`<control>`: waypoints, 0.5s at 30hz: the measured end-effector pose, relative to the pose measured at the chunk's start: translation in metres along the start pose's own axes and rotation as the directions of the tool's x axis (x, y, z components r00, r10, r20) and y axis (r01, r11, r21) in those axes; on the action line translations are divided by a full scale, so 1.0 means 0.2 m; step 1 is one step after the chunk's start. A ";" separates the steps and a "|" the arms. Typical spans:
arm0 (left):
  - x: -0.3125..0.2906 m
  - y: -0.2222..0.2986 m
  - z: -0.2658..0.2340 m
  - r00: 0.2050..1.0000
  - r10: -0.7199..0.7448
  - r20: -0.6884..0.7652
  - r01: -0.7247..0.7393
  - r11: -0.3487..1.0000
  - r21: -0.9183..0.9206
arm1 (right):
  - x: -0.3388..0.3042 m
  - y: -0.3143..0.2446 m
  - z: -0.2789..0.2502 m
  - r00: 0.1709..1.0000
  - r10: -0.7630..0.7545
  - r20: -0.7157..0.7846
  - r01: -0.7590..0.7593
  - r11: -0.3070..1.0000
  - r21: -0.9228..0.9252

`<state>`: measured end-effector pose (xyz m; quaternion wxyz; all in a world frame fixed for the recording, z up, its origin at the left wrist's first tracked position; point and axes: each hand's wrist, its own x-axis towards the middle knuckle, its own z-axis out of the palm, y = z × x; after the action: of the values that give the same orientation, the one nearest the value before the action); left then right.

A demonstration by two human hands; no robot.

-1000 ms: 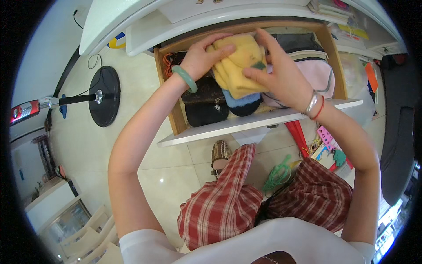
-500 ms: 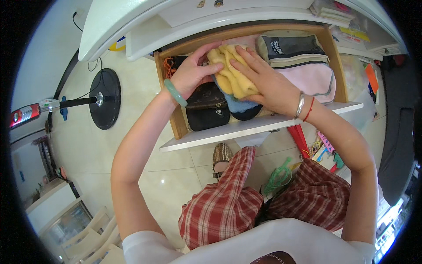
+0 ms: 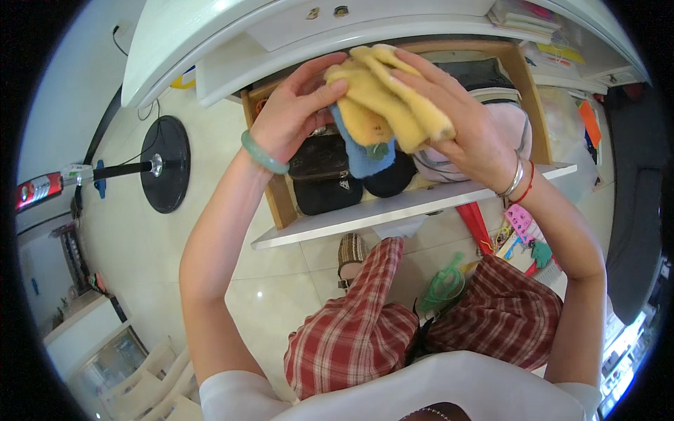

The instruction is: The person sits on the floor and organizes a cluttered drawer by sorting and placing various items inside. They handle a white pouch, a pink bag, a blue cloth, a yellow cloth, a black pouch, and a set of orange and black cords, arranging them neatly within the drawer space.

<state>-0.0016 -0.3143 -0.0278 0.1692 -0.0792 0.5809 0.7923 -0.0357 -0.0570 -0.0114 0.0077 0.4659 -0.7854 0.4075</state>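
Observation:
A soft yellow cloth (image 3: 386, 98), folded in loose layers, is held up over an open drawer (image 3: 284, 200). My left hand (image 3: 291, 105) pinches its left side between thumb and fingers. My right hand (image 3: 474, 130) grips the right side, fingers on top and partly hidden behind the folds. A blue cloth (image 3: 366, 160) hangs just below the yellow one; whether the two are joined I cannot tell. Under them in the drawer lie a dark brown patterned pouch (image 3: 317, 156), a black pouch (image 3: 325, 196) and a rounded black item (image 3: 394, 175).
Pale pink pouch (image 3: 518, 125) and grey pouch (image 3: 477, 71) fill the drawer's right side. A white cabinet edge (image 3: 337, 35) overhangs the back. On the floor are a green coiled cord (image 3: 444, 284), a red folded item (image 3: 477, 226) and a round black stand base (image 3: 166, 165).
Both hands have raised the yellow cloth off the drawer's contents, and its folds have spread. More of the blue cloth and the black item beneath shows. My right hand has shifted right.

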 end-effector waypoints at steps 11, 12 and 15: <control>-0.34 -0.20 -0.03 0.963 0.175 0.203 -0.218 0.068 0.974 | -0.01 0.05 0.25 0.952 0.059 0.302 0.114 0.844 -0.524; -0.37 -0.19 -0.03 0.984 0.039 0.176 -0.177 0.023 0.984 | 0.00 0.05 0.26 0.946 0.064 0.317 0.124 0.835 -0.536; -0.41 -0.26 -0.08 0.979 0.055 0.198 -0.183 -0.205 0.961 | 0.01 0.06 0.30 0.940 0.075 0.333 0.137 0.811 -0.569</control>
<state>0.0929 -0.3301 -0.0518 0.1167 0.1684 0.9763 0.0702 -0.0233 -0.0954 -0.0575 0.0219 0.5168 -0.8537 0.0596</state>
